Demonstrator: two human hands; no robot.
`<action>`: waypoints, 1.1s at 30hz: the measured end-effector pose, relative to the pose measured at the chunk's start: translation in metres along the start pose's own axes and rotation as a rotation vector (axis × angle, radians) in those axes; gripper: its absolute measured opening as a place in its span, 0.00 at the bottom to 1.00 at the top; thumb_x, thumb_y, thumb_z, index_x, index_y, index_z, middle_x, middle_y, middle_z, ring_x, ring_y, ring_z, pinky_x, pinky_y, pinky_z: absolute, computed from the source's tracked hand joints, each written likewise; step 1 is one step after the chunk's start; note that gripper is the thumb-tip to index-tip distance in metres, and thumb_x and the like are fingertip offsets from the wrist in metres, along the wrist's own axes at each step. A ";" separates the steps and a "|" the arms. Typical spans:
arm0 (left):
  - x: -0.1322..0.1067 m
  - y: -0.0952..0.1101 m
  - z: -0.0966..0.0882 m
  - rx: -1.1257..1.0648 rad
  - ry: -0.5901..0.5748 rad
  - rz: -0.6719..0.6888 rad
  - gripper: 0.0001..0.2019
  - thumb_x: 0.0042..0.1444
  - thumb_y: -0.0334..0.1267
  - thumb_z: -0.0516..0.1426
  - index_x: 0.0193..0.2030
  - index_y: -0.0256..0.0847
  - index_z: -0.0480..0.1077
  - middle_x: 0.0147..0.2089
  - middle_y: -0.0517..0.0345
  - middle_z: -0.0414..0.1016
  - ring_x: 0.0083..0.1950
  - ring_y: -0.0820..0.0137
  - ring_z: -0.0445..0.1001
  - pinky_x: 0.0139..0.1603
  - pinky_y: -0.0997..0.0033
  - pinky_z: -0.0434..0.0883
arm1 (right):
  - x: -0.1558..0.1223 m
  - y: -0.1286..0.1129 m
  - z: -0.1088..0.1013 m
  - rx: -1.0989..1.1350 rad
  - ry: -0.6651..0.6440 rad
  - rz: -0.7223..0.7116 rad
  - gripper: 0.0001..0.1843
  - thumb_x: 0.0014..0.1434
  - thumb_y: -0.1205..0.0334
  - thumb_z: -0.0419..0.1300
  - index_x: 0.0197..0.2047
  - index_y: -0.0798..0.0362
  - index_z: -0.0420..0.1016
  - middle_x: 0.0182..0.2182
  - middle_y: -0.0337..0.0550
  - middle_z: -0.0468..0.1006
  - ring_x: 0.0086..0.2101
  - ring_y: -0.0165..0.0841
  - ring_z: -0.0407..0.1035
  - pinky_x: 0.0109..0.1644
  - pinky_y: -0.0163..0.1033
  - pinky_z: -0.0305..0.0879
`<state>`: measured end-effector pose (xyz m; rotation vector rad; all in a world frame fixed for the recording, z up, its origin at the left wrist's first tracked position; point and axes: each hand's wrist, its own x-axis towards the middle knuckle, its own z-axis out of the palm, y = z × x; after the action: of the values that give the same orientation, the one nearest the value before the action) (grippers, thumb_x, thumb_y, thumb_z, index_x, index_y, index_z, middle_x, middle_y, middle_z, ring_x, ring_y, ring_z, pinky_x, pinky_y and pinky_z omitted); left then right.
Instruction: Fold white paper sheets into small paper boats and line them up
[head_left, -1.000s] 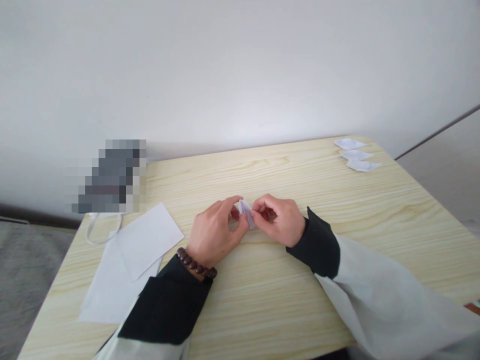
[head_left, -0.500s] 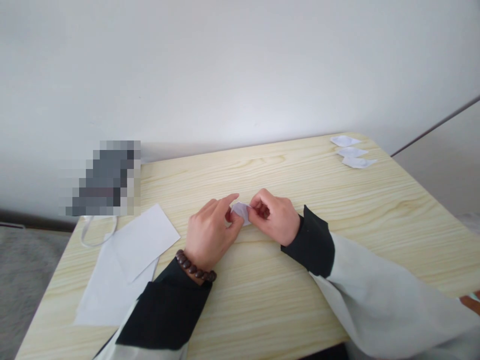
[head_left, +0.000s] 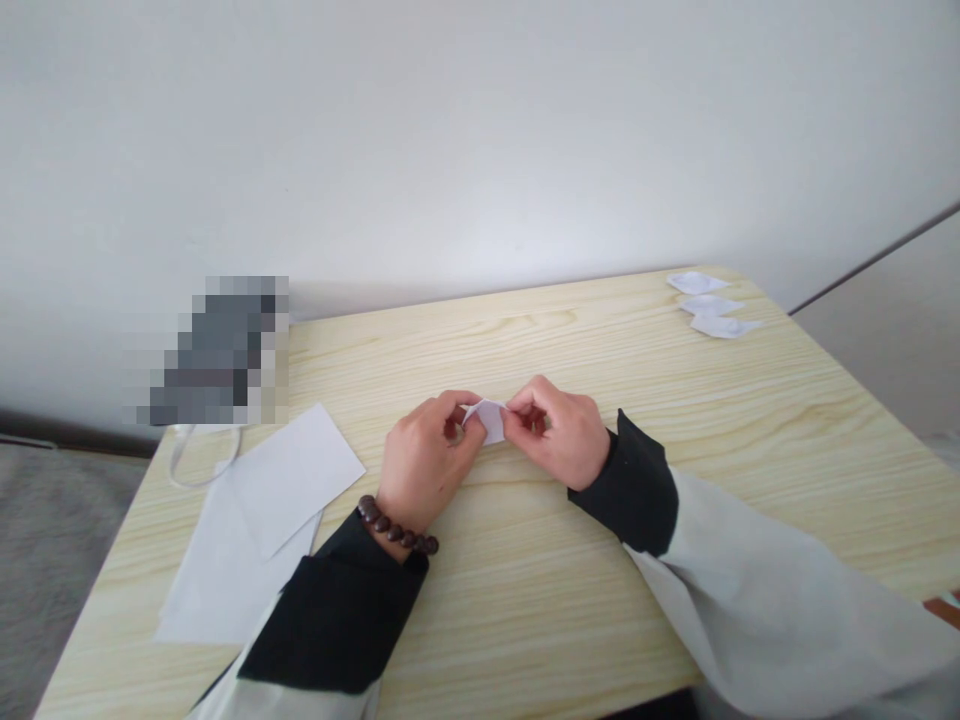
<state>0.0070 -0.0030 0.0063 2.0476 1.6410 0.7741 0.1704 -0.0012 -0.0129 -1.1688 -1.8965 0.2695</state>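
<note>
A small folded piece of white paper [head_left: 491,417] is pinched between both my hands just above the middle of a light wooden table [head_left: 540,600]. My left hand [head_left: 424,462], with a dark bead bracelet at the wrist, grips its left side with curled fingers. My right hand [head_left: 562,432] pinches the right side with thumb and forefinger. Both forearms rest on the tabletop in black cuffs and pale sleeves.
Two overlapping white sheets [head_left: 255,520] lie at the table's left, near a white cord loop [head_left: 199,460] and a blurred-out object [head_left: 217,350]. Three small folded white papers [head_left: 709,305] sit at the far right corner. A white wall runs behind the table.
The folded paper has been turned between my fingers, from standing on edge to lying flatter, and my left forefinger has curled in onto it. Both hands stay at the table's middle.
</note>
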 end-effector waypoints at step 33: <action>0.008 -0.006 -0.013 -0.842 -0.260 -0.278 0.21 0.48 0.46 0.63 0.47 0.36 0.70 0.41 0.50 0.78 0.42 0.64 0.76 0.39 0.67 0.76 | 0.004 0.012 -0.009 0.043 0.023 -0.254 0.10 0.57 0.74 0.55 0.39 0.53 0.73 0.33 0.43 0.79 0.34 0.30 0.75 0.38 0.33 0.70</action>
<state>-0.0044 0.0054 0.0138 1.2349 1.1327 0.8564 0.1839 0.0065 -0.0124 -0.8868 -1.9850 0.1557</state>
